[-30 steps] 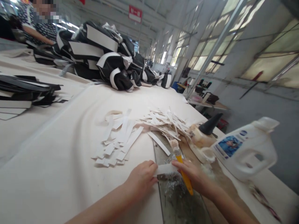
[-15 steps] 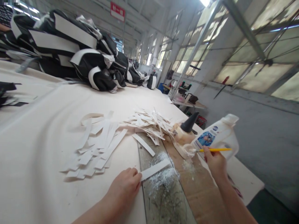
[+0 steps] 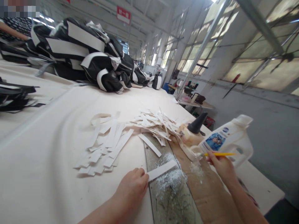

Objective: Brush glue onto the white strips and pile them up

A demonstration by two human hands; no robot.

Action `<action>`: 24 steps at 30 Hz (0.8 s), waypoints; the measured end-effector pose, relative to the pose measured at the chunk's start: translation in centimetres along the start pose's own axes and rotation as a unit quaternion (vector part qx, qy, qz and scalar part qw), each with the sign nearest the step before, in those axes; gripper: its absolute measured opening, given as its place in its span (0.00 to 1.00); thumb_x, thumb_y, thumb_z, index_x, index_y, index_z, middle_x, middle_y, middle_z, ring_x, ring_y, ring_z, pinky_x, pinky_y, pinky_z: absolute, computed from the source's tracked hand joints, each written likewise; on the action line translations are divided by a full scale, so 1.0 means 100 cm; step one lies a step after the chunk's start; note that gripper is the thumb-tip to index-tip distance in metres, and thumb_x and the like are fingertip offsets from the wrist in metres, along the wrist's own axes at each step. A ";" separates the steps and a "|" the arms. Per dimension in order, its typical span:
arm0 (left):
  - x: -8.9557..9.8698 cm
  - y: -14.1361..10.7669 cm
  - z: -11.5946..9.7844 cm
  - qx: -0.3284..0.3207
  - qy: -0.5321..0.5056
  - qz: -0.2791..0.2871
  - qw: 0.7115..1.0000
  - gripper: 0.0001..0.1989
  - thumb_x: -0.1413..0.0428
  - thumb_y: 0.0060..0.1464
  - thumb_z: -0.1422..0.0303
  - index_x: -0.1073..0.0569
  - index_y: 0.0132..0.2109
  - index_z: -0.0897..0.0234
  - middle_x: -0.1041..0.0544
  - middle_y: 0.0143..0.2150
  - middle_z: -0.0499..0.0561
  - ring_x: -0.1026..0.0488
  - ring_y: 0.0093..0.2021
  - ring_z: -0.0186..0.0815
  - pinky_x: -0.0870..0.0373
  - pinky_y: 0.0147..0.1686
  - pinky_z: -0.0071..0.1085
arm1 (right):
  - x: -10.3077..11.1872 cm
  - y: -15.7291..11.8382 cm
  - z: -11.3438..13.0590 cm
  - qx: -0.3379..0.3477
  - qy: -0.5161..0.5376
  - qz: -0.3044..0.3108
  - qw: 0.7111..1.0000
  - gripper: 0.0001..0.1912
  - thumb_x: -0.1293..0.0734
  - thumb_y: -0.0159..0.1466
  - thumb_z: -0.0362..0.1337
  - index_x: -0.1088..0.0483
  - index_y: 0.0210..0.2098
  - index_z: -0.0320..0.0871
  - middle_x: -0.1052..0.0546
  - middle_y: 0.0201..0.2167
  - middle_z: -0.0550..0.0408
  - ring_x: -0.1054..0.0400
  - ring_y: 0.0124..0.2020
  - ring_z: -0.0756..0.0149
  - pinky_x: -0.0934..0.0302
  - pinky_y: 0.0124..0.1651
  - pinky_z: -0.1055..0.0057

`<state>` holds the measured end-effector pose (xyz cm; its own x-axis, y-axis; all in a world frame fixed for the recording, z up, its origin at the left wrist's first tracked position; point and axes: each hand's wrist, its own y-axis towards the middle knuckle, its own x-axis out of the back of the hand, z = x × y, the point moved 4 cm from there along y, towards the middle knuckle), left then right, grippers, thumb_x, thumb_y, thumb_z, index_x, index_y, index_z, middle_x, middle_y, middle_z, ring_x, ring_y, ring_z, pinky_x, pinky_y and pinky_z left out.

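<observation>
My left hand (image 3: 133, 188) pinches the near end of a white strip (image 3: 162, 170) that lies across a glue-smeared glass plate (image 3: 168, 193). My right hand (image 3: 221, 166) grips a yellow-handled brush (image 3: 218, 154), its tip at a glue-crusted dish (image 3: 195, 152) beside a white jug (image 3: 230, 141) lying on its side. A glue bottle with a black cone nozzle (image 3: 197, 123) stands just behind the dish.
Two heaps of white strips (image 3: 107, 146) (image 3: 155, 124) lie on the cream table cloth (image 3: 46, 149). Black-and-white bags (image 3: 93, 59) are piled at the back; another person's arm (image 3: 11, 29) shows at far left. The table edge runs close on the right.
My right hand lifted the brush off the strip and swung it right to the glue dish. My left hand kept hold of the strip's end. The view shifted.
</observation>
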<state>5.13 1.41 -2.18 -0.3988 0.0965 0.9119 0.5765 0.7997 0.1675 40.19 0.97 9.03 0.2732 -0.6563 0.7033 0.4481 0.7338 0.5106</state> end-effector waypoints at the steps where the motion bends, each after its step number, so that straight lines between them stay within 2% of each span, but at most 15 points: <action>1: 0.000 0.000 -0.001 -0.001 0.003 0.001 1.000 0.10 0.54 0.58 0.73 0.28 0.38 0.61 0.28 0.40 0.51 0.32 0.41 0.37 0.34 0.41 0.31 | 0.002 -0.001 -0.002 -0.005 -0.018 -0.004 1.000 0.27 0.42 0.49 0.61 0.32 0.16 0.43 0.27 0.15 0.48 0.31 0.22 0.53 0.41 0.26 0.64; 3: 0.002 -0.001 -0.002 -0.004 0.006 0.000 1.000 0.09 0.54 0.58 0.73 0.29 0.37 0.61 0.28 0.40 0.51 0.32 0.41 0.37 0.33 0.40 0.31 | 0.006 -0.003 -0.007 -0.019 -0.044 -0.037 0.998 0.26 0.43 0.50 0.60 0.34 0.16 0.44 0.28 0.15 0.49 0.31 0.23 0.52 0.41 0.26 0.63; 6: 0.003 -0.001 -0.003 -0.003 0.014 0.001 1.000 0.09 0.53 0.57 0.73 0.29 0.37 0.61 0.28 0.40 0.51 0.32 0.41 0.37 0.33 0.40 0.31 | 0.008 -0.004 -0.008 -0.027 -0.073 -0.040 0.996 0.24 0.45 0.51 0.58 0.36 0.15 0.46 0.31 0.14 0.48 0.32 0.23 0.52 0.43 0.26 0.63; 8: 0.003 -0.001 -0.002 -0.002 0.018 0.000 1.000 0.09 0.54 0.57 0.73 0.29 0.37 0.61 0.28 0.40 0.51 0.32 0.40 0.37 0.33 0.39 0.31 | 0.007 -0.008 0.000 -0.016 -0.089 -0.052 0.995 0.24 0.45 0.51 0.58 0.35 0.16 0.45 0.33 0.13 0.49 0.34 0.22 0.52 0.44 0.24 0.62; 10: 0.001 -0.001 -0.002 -0.007 0.023 -0.001 1.000 0.09 0.54 0.57 0.73 0.29 0.37 0.61 0.28 0.40 0.51 0.32 0.40 0.37 0.34 0.39 0.31 | -0.001 -0.019 0.019 0.017 -0.042 -0.044 0.998 0.24 0.45 0.53 0.57 0.33 0.20 0.44 0.34 0.13 0.52 0.36 0.20 0.56 0.44 0.23 0.65; 12: 0.000 0.000 -0.001 -0.012 0.025 -0.004 1.000 0.09 0.54 0.57 0.72 0.29 0.37 0.60 0.28 0.40 0.51 0.32 0.40 0.37 0.34 0.39 0.31 | -0.022 -0.040 0.048 0.069 0.071 0.036 0.994 0.23 0.45 0.57 0.55 0.33 0.24 0.43 0.36 0.13 0.57 0.39 0.18 0.63 0.43 0.22 0.69; 15: -0.001 0.001 -0.001 -0.014 0.030 -0.007 0.999 0.10 0.54 0.58 0.72 0.29 0.37 0.61 0.28 0.40 0.51 0.32 0.40 0.37 0.34 0.38 0.31 | -0.061 -0.081 0.095 0.137 0.203 0.157 0.957 0.17 0.39 0.58 0.51 0.32 0.28 0.43 0.32 0.19 0.57 0.36 0.21 0.65 0.41 0.23 0.72; 18: 0.000 0.000 -0.001 -0.013 0.036 -0.008 0.999 0.09 0.54 0.57 0.72 0.29 0.37 0.61 0.28 0.39 0.50 0.32 0.39 0.37 0.33 0.38 0.31 | -0.093 -0.107 0.123 0.196 0.232 0.234 0.924 0.11 0.37 0.58 0.46 0.32 0.30 0.44 0.28 0.26 0.55 0.33 0.28 0.64 0.38 0.28 0.73; 21: 0.000 0.000 -0.001 -0.015 0.038 -0.004 0.999 0.09 0.54 0.57 0.73 0.29 0.37 0.61 0.28 0.39 0.51 0.32 0.39 0.38 0.33 0.38 0.32 | -0.103 -0.095 0.110 0.196 0.187 0.235 0.933 0.11 0.40 0.59 0.44 0.33 0.28 0.43 0.30 0.22 0.56 0.34 0.24 0.65 0.39 0.27 0.73; 24: 0.000 0.000 -0.001 -0.017 0.033 0.001 0.999 0.09 0.54 0.57 0.73 0.29 0.38 0.62 0.28 0.40 0.52 0.32 0.40 0.38 0.33 0.38 0.31 | -0.093 -0.054 0.075 0.165 0.096 0.167 0.967 0.14 0.41 0.57 0.47 0.34 0.25 0.43 0.32 0.17 0.58 0.35 0.20 0.64 0.41 0.24 0.72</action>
<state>5.17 1.34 -2.15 -0.3494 0.0580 0.9352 0.6016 0.7790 0.1764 28.85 4.38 3.42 0.5236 -0.3709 0.7670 0.0207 0.9055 0.4237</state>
